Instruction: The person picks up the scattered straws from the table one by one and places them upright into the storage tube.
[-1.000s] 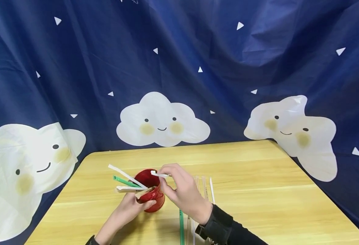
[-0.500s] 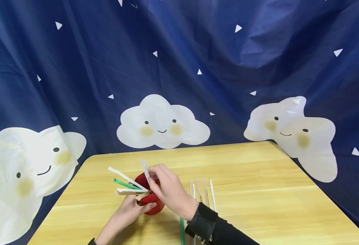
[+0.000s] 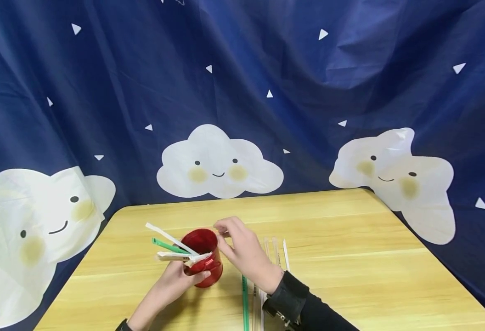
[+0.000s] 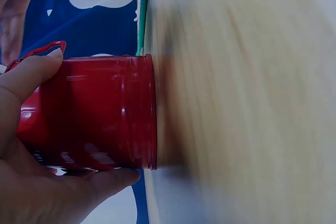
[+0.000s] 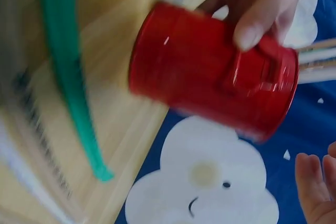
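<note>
My left hand [image 3: 174, 280] grips a small red pail [image 3: 214, 270] from its left side, thumb across the near wall by the handle lug. In the left wrist view, that hand's thumb [image 4: 37, 74] and fingers wrap the upper body of the pail, whose base is at the tabletop. Several paper-wrapped straws lean out over the left rim, among them a white straw [image 3: 164, 233] and a green straw [image 3: 168, 246]. Just right of the rim is my right hand [image 3: 248, 255], fingers loose and holding nothing. The lower ends of the straws are hidden inside the pail.
On the wooden table [image 3: 350, 257], right of the pail, lie more wrapped straws side by side: a green straw [image 3: 245, 305], a white straw [image 3: 286, 255] and several brownish ones, partly under the right forearm. A blue curtain [image 3: 242, 69] with clouds hangs behind.
My right hand carried a white straw over the pail and lowered it in, then let go and drew back to the right of the rim. The left hand keeps its grip.
</note>
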Demonstrator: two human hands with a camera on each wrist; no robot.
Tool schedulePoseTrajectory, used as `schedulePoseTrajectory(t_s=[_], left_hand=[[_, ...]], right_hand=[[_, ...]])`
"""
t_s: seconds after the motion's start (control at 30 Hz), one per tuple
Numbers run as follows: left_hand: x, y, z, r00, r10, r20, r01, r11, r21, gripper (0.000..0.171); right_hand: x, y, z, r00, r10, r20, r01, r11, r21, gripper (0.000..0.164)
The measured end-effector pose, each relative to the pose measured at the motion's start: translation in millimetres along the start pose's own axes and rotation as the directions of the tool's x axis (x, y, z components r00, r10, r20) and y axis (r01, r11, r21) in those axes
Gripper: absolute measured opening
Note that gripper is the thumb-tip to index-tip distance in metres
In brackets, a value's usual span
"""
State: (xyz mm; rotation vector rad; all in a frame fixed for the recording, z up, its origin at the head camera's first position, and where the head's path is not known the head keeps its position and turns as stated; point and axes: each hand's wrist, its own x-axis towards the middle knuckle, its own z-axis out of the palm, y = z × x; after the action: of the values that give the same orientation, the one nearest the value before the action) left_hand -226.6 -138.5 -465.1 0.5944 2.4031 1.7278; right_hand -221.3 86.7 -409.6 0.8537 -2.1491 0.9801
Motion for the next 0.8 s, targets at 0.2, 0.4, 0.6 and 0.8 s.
schedulePoseTrajectory(t_s=[0.2,0.4,0.6,0.8], left_hand=[[-0.2,-0.8,0.0,1.0,-0.013,-0.02,0.014,0.999,0.039,0.062],[1.3,1.3,1.3,0.999,-0.031,-0.04,0.033,0.997,0.069,0.063],[5.6,4.2,-0.2,0.998,-0.026,-0.05,0.03,0.995,0.092,0.067],[2.0,1.9,-0.2,0.998,-0.041,-0.048,0.045,0.995,0.094,0.067]], right_hand=[[-5,22,-19,1.0,0.005,0.012,-0.003,0.991,-0.132,0.023],[-34,42,-40,0.977,0.097,0.191,-0.033,0.949,-0.313,0.02],[-63,53,-56,0.868,0.432,0.243,-0.269,0.822,-0.503,0.013],[-82,53,-68,0.713,0.652,0.256,-0.377,0.665,-0.645,0.023]])
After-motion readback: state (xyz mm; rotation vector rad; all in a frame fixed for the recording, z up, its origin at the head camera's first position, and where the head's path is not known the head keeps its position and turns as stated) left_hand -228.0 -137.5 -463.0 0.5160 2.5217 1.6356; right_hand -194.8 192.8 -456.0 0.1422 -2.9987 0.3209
